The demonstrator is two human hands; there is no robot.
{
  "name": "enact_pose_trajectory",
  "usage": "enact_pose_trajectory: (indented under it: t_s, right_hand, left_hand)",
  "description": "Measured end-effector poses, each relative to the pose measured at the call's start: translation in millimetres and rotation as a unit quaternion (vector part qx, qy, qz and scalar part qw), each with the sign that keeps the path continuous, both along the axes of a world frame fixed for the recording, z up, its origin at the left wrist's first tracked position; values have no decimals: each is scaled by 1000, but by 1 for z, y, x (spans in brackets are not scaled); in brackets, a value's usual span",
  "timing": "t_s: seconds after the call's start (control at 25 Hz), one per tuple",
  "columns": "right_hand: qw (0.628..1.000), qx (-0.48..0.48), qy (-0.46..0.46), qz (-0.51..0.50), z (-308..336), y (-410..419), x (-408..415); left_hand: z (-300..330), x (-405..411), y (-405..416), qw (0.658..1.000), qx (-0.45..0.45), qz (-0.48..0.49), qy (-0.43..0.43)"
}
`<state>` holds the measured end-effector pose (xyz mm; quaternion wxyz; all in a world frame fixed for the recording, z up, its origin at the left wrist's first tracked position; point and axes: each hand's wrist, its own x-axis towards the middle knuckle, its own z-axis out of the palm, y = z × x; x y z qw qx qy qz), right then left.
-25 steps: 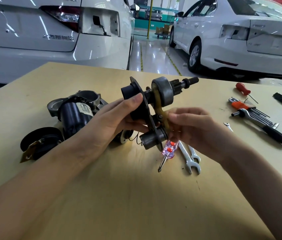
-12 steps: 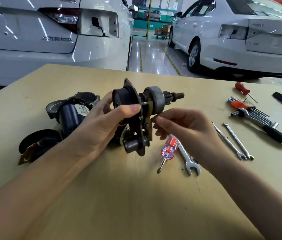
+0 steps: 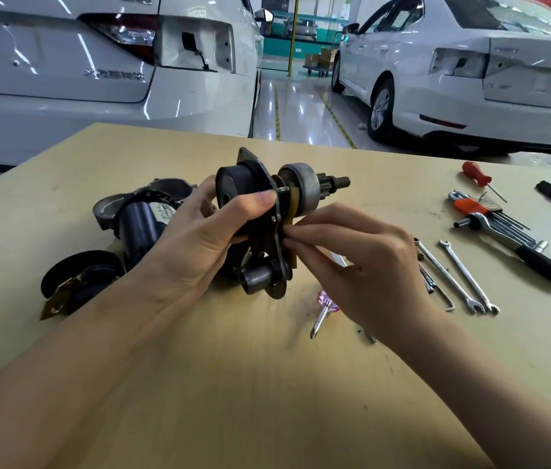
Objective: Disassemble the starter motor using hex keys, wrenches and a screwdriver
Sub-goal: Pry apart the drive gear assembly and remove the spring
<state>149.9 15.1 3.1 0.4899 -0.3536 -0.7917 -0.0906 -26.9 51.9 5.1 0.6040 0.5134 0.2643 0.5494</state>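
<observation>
Head view: left hand (image 3: 199,238) grips drive assembly (image 3: 267,211), shaft pointing right; right hand (image 3: 362,262) pinches yellow fork (image 3: 292,206) beneath.

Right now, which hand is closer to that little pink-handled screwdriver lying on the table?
Right. The right hand hovers directly over the pink-handled screwdriver, covering part of its handle. The left hand grips the starter assembly further left.
</observation>
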Motion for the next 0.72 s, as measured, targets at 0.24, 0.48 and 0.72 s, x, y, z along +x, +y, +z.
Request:
enact_pose_trajectory:
  t_s: [0.24, 0.48, 0.72]
  right_hand:
    - [988, 73, -119, -70, -4, 5, -8]
    - [993, 40, -68, -87, 9, 2, -2]
    - [925, -342, -21, -166, 27, 20, 80]
  left_hand:
    - [2, 0, 0, 1000, -2, -6, 0]
    - [1, -1, 2, 1000, -14, 9, 8]
    - [-2, -3, 3, 1000, -9, 11, 10]
